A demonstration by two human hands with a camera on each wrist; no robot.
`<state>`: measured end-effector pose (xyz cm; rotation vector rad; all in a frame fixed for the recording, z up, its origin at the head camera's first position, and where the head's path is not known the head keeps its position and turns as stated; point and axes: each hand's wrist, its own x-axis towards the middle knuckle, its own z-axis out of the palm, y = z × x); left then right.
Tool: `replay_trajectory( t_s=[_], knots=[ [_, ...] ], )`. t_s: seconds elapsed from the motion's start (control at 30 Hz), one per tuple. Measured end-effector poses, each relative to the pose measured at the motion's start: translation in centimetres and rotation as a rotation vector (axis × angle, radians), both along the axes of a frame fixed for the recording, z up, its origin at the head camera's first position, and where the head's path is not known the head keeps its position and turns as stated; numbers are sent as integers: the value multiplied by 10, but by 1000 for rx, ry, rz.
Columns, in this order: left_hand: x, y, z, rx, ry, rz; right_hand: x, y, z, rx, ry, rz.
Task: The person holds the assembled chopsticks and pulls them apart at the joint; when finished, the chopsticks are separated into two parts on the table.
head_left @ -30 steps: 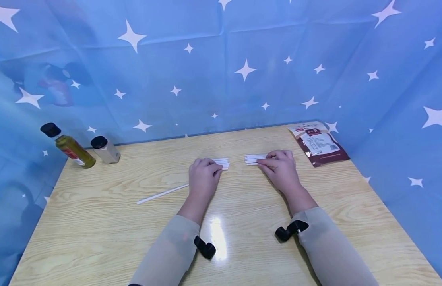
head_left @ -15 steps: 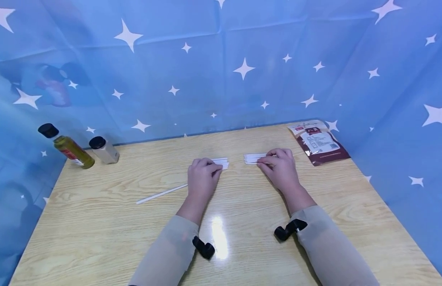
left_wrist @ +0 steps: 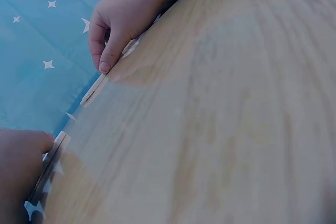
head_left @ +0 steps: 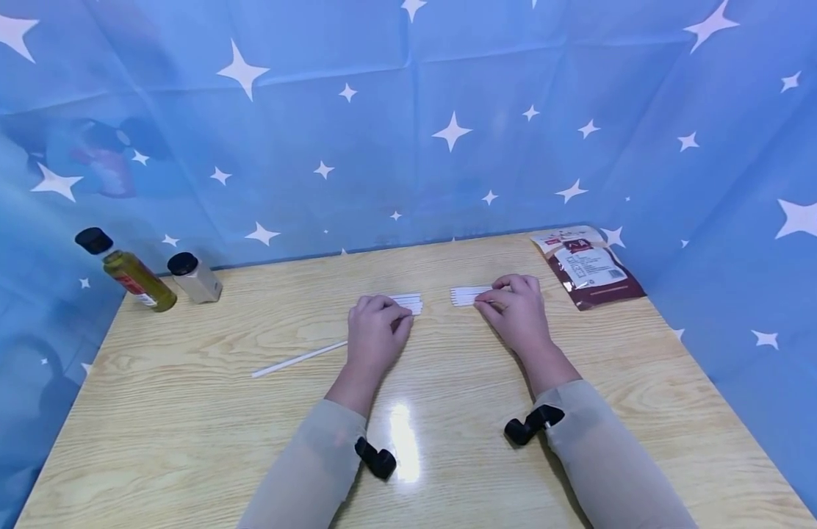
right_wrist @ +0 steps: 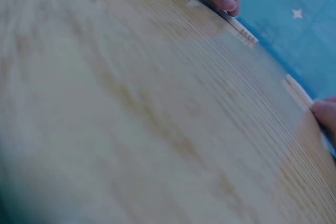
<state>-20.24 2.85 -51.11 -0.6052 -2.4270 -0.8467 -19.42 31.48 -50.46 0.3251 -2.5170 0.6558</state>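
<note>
Two flat rows of thin white sticks lie on the table, ends facing across a small gap. My left hand [head_left: 375,330] pinches the near side of the left row of sticks [head_left: 408,302], thumb and fingers bent. The right row of sticks [head_left: 469,294] is held at its near side by my right hand [head_left: 517,312], thumb against forefinger. The left wrist view shows the right hand's fingertips [left_wrist: 105,68] meeting at the row's edge. A longer white stick [head_left: 299,359] extends leftward from beneath my left hand, which hides its other end. The hands cover the rows' outer parts.
On the wooden table [head_left: 203,441], an oil bottle [head_left: 139,281] and a black-capped shaker [head_left: 195,278] stand at the back left. A brown and white food pouch [head_left: 588,268] lies at the back right. A blue star-patterned cloth [head_left: 382,132] hangs behind.
The left thumb and forefinger have shifted slightly toward me at the near edge of their row. My right hand stays almost still, and both rows look unmoved.
</note>
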Motion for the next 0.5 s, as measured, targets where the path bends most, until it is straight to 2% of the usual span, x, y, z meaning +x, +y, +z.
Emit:
replay_trajectory(
  t_s=[0.27,0.5],
  knots=[
    [1,0,-1,38,14,-20,-1,-2,-1,-5,-35,-16],
    [3,-1,3,51,11,-53,2,-2,5,-24,-90,-10]
  ],
)
